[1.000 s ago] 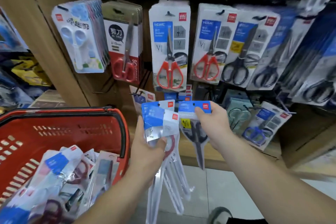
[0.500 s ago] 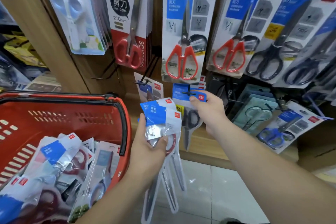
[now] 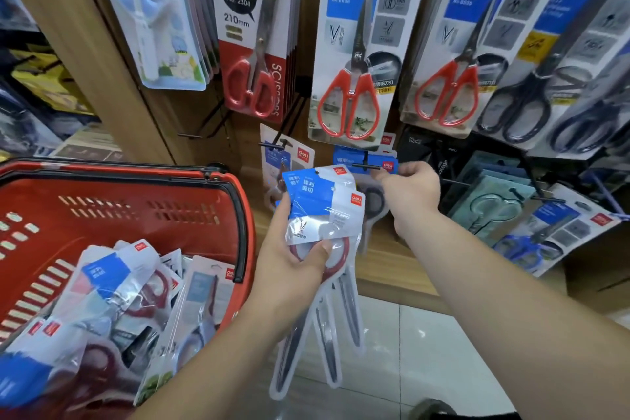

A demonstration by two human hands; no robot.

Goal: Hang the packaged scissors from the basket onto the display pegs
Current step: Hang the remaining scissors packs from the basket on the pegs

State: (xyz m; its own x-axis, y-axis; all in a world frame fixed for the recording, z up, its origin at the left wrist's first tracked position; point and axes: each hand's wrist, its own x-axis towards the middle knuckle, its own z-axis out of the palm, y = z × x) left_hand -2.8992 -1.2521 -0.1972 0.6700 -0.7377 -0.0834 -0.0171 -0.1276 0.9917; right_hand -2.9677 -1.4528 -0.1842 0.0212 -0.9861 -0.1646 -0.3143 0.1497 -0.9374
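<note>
Where the black wire peg (image 3: 366, 166) juts out beneath the lower edge of a large hanging card of red-handled scissors (image 3: 351, 44), little room is left above it. A small white pack (image 3: 289, 157) hangs just left, and teal packs (image 3: 491, 204) crowd the right. The right hand (image 3: 409, 187) pinches the header of a blue-topped clear packet of scissors (image 3: 361, 158), with the peg tip showing in front of the header. Beside the red plastic basket (image 3: 238, 215), the left hand (image 3: 289, 269) grips a fan of similar packets (image 3: 324, 211). More packets (image 3: 112, 283) lie in the basket.
</note>
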